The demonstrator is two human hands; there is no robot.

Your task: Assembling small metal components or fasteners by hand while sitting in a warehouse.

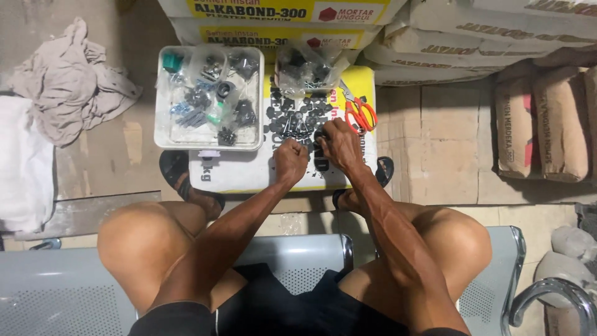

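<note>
Knees foremost, left hand (290,160) fisted, right hand (340,144) hiding small black parts (292,118)

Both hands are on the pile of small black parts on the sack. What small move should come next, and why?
Probably the right hand should lift one small black part from the pile. Its fingers already press into the loose parts, while the left hand is a closed fist at the pile's near edge. What the fist holds cannot be seen.

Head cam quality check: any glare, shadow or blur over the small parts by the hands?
Head view: glare on the clear plastic bags in the white tray; small black fasteners too fine to resolve; left hand and right hand sharp; orange-handled scissors crisp; dark shadow under the stacked sacks, upper right.
</note>
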